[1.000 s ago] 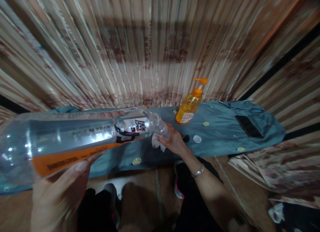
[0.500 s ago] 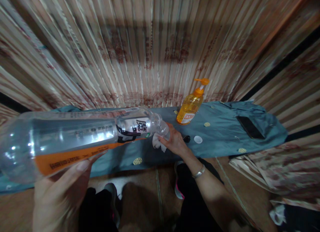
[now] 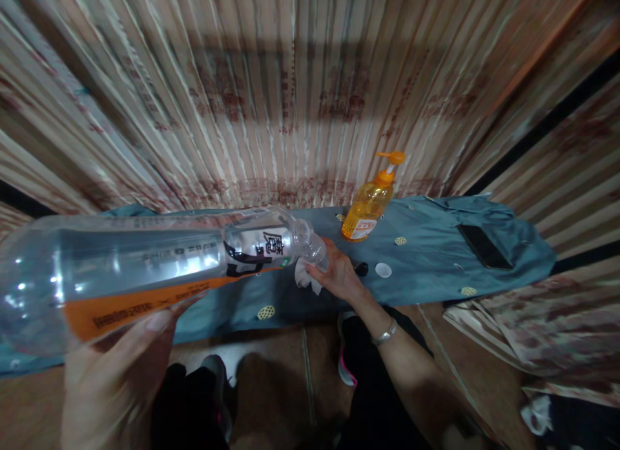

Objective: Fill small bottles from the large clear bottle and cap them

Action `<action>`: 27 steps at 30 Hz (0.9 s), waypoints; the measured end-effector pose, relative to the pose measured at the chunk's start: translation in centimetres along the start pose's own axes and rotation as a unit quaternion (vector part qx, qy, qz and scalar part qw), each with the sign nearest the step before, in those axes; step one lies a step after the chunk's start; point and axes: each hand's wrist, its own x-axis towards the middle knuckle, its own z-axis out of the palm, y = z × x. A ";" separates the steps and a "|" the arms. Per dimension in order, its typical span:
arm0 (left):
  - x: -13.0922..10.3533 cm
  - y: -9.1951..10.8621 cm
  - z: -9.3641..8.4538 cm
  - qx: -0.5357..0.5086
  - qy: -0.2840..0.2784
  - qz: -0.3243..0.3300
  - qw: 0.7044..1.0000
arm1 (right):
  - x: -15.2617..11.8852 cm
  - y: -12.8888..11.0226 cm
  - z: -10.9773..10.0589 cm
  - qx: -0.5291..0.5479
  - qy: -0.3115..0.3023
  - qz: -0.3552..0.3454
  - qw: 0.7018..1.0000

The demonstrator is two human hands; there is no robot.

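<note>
My left hand [image 3: 123,366] is wrapped round a big clear plastic bottle [image 3: 145,256] with an orange and silver label. The bottle lies nearly level in the air, its neck pointing right, with clear liquid inside. At its mouth, a small clear container [image 3: 317,251] is gripped by my right hand [image 3: 339,272], which wears a silver bracelet. The two mouths meet or nearly so; I cannot tell whether liquid is flowing. A crumpled white tissue [image 3: 304,274] shows just below the small container; whether my right hand touches it is unclear.
An orange pump bottle [image 3: 365,211] stands on the teal cloth [image 3: 421,243]. Near it are a small black item [image 3: 361,268] and a round white disc [image 3: 383,270]. A dark phone-like slab [image 3: 484,246] lies at the right. Pleated patterned curtains [image 3: 271,114] hang behind.
The big bottle has shifted very slightly left at its base. Both hands keep their grips, and the things on the cloth stay where they were.
</note>
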 end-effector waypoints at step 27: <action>-0.7 1.2 1.8 0.008 -0.003 0.003 1.000 | 0.1 -0.3 -0.1 0.006 -0.009 0.012 1.000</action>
